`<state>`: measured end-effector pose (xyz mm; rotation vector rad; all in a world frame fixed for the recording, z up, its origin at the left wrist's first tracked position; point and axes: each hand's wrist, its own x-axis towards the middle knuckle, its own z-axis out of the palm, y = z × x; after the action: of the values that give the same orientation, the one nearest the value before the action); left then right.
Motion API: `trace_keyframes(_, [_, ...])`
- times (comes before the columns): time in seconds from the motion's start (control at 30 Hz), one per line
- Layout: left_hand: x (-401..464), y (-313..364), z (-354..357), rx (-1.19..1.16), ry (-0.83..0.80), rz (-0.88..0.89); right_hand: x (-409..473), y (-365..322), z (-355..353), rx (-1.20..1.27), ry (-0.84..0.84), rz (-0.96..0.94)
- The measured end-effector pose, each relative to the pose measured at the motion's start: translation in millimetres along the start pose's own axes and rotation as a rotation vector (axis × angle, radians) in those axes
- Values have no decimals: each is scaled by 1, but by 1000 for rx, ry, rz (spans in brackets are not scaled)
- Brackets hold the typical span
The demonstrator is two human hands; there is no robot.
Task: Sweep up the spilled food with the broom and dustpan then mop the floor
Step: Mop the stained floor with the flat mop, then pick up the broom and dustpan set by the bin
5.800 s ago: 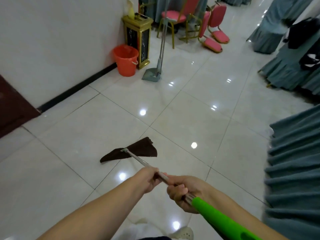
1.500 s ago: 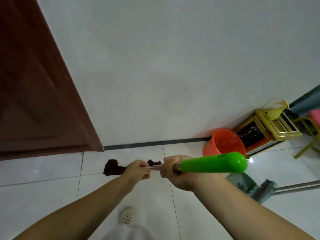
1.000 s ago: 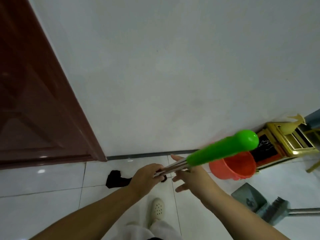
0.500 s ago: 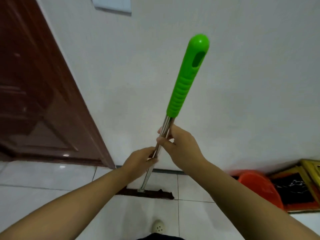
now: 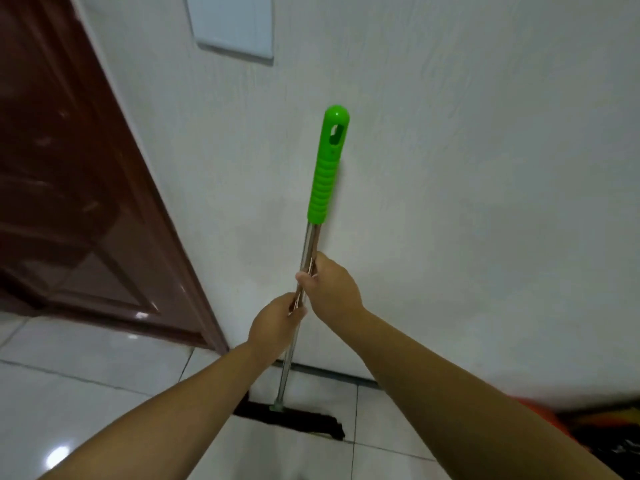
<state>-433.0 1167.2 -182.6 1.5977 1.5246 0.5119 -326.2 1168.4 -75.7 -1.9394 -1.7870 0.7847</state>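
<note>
Steel-shafted mop with ribbed green plastic grip (image 5: 313, 244) upright against the white plaster wall (image 5: 467, 168). Dark flat mop head (image 5: 294, 418) on pale floor tile at that wall's foot. Left hand (image 5: 275, 325) clenched round the shaft, right hand (image 5: 330, 292) just above, likewise gripping. Brown door (image 5: 69, 185) left of the wall.

A: What stands behind the work area?
B: A white wall (image 5: 467, 168) fills most of the view, with a pale rectangular panel (image 5: 230, 24) mounted on it near the top edge.

A: And to the left?
B: A dark brown wooden door (image 5: 62, 188) with raised panels, its frame meeting the wall.

A: Lower down?
B: Glossy white floor tiles (image 5: 86, 386), a black baseboard (image 5: 332, 372) along the wall's foot, and an orange bucket (image 5: 540, 408), blurred, at the right edge.
</note>
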Motion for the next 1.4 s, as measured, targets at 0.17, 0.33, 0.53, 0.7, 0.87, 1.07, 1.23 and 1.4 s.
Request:
trace_keyframes(0.17, [27,10,-11,-44,81,-69,32,-7,5,15,16,12])
trace_keyframes(0.33, [32,8,-7,64,109,-47,41,-8,11,6,7,11])
trace_keyframes(0.53, [27,0,-13,95,127,-48,35,-8,15,54,-17,51])
trace_keyframes(0.7, [24,2,-23,197,67,-37,5,11,25,61,-21,148])
trace_keyframes(0.87, [11,7,-27,119,24,-78,-34,30,28,33,10,250])
trace_keyframes(1.07, [-27,5,-37,107,-29,-109,-85,40,28,91,85,374])
trace_keyframes(1.23, [-70,-1,-39,117,-145,-57,-131,33,38,198,176,449])
trace_keyframes(1.4, [-112,0,-26,67,-301,77,-187,24,53,218,236,526])
